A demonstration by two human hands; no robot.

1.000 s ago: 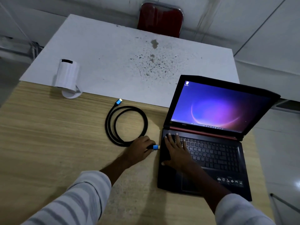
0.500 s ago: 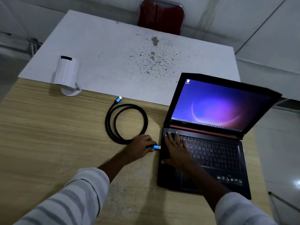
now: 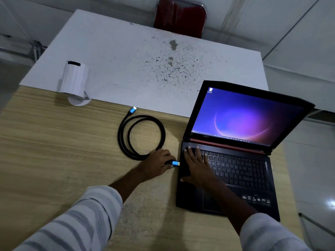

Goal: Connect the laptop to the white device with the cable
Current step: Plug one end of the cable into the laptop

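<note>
An open black laptop (image 3: 241, 171) with a lit purple screen sits at the right of the wooden table. My right hand (image 3: 196, 166) lies flat on the left side of its keyboard, fingers spread. My left hand (image 3: 159, 163) pinches the blue plug (image 3: 175, 163) of a black cable (image 3: 140, 136), the plug's tip almost touching the laptop's left edge. The cable lies coiled behind my left hand, and its other blue plug (image 3: 133, 110) rests free on the table. The white device (image 3: 74, 82) stands on a round base at the far left.
A white board (image 3: 145, 69) with dark specks covers the far half of the wooden table (image 3: 54, 151). A red chair (image 3: 181, 15) stands behind the table's far edge. Floor lies to the right of the table.
My left hand has carried the blue plug a little closer to the laptop's left side. My right hand has stayed on the keyboard. The coil has not moved.
</note>
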